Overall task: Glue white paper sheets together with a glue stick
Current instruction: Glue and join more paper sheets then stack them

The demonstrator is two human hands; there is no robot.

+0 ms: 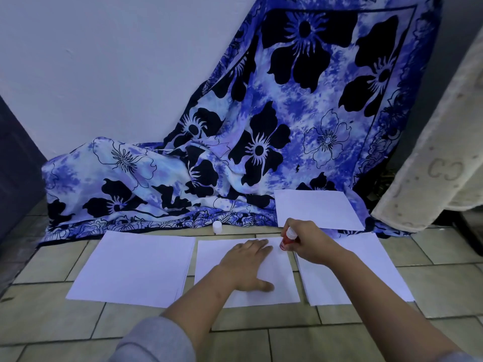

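So this looks pretty early in the job, going by how things lie. The glue stick (287, 239) is uncapped, and its little white cap (217, 227) sits on the floor by the hem of the blue flowered cloth (261, 126), well clear of the work. The right hand (311, 241) is wrapped around the stick, pinching it with the glue end pointing down at the far right corner of the middle sheet (245, 273), touching or nearly touching the paper there; I can't tell if any glue is actually down yet, since white on white shows nothing. The left hand (248, 265) lies flat, fingers spread, pressed on that same sheet to keep it from sliding on the tiled floor (392, 325). To the left there's a stack of paper (133, 267), edges slightly fanned, and to the right another stack (366, 270), partly under the right arm. One more sheet (316, 210) lies further back, half on the cloth. None of these looks joined to anything, as far as I can see. So my read: cap off, sheet pinned, gluing at the first corner at most. Still left is running glue along the sheet, laying another one on top, pressing it down, and then repeating for however many of those stacked sheets are meant to go together.
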